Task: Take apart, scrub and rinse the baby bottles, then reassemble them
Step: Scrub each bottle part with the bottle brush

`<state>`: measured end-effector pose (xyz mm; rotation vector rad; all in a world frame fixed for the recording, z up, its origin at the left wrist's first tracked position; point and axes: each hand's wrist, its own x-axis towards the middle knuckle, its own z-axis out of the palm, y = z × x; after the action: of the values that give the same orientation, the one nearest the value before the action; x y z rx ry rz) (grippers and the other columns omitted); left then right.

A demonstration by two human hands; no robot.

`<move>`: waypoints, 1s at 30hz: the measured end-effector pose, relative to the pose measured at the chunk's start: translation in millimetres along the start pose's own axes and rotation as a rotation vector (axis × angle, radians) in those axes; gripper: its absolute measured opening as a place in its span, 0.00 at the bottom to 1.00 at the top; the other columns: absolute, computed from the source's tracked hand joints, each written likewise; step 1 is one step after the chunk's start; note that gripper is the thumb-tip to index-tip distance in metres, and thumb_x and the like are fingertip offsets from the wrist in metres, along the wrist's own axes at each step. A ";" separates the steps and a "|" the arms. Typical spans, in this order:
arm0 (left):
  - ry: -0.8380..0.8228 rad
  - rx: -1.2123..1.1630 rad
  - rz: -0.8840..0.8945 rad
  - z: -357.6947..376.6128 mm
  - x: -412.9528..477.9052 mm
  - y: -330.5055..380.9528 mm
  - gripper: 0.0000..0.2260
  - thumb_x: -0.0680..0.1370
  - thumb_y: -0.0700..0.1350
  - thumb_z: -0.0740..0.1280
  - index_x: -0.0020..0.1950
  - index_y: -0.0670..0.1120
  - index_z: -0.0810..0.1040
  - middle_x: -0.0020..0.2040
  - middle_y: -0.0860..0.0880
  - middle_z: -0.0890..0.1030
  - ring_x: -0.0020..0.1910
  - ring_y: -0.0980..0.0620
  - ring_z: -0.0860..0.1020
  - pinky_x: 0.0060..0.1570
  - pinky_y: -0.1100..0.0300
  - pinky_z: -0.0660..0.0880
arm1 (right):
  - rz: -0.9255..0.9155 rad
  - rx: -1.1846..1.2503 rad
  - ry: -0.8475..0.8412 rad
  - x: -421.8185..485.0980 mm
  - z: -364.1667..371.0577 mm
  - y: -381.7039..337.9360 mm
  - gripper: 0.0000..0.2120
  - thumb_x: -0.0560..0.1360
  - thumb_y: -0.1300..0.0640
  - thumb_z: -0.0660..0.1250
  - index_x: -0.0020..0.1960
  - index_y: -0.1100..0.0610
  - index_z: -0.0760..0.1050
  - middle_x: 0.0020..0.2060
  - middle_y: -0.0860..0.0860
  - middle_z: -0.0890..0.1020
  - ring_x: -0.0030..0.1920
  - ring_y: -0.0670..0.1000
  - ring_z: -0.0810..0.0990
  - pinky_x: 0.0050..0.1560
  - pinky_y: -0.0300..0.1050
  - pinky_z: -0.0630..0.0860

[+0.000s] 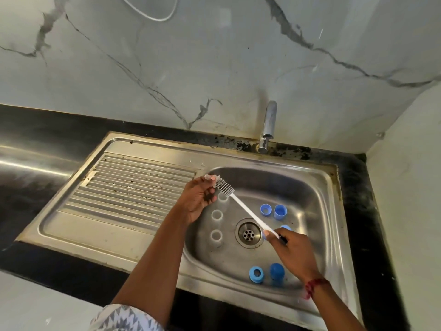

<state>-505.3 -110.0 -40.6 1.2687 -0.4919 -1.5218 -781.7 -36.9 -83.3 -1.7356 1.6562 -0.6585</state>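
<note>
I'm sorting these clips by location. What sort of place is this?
Most likely a home kitchen: a stainless steel sink with ribbed drainboard and tap, set in a dark countertop against a marble-look wall.

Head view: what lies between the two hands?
The bottle brush spans it: right hand grips its handle, bristles meet the clear part in the left hand. Head view.

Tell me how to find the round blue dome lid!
Look in the steel sink basin, at its near edge below the drain. Two blue pieces sit there; the dome lid is the right-hand one, closed on top, while the ring beside it has a hole.
</note>
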 end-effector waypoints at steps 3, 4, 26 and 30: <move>0.011 -0.033 -0.027 -0.3 1.2 0.1 0.04 0.77 0.42 0.71 0.48 0.42 0.81 0.42 0.43 0.79 0.41 0.49 0.80 0.54 0.47 0.77 | -0.026 -0.102 0.075 2.9 0.0 -0.8 0.15 0.73 0.36 0.67 0.38 0.46 0.80 0.28 0.46 0.75 0.32 0.45 0.75 0.33 0.35 0.67; 0.020 -0.057 -0.021 0.1 1.8 0.6 0.03 0.77 0.41 0.71 0.48 0.42 0.81 0.43 0.42 0.79 0.42 0.48 0.80 0.55 0.46 0.77 | -0.044 -0.130 0.103 3.8 0.0 -1.7 0.15 0.72 0.35 0.67 0.39 0.47 0.79 0.30 0.46 0.76 0.33 0.45 0.75 0.34 0.35 0.69; 0.166 -0.327 -0.025 18.9 11.8 -4.8 0.08 0.78 0.47 0.67 0.50 0.44 0.80 0.45 0.45 0.85 0.44 0.50 0.84 0.55 0.51 0.76 | -0.518 -0.652 0.523 -0.8 24.1 -8.0 0.08 0.73 0.60 0.75 0.48 0.60 0.79 0.38 0.54 0.77 0.32 0.55 0.76 0.30 0.50 0.77; 0.252 -0.314 0.004 17.1 15.1 -5.4 0.17 0.76 0.55 0.71 0.56 0.43 0.78 0.47 0.45 0.86 0.47 0.48 0.85 0.57 0.47 0.77 | -0.529 -0.682 0.497 -0.7 26.1 -16.2 0.09 0.70 0.61 0.78 0.49 0.61 0.82 0.37 0.54 0.78 0.30 0.54 0.76 0.28 0.48 0.76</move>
<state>-521.3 -126.3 -45.9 1.1878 -0.0870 -1.3493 -751.7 -33.4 -88.7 -2.7319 1.8940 -0.8792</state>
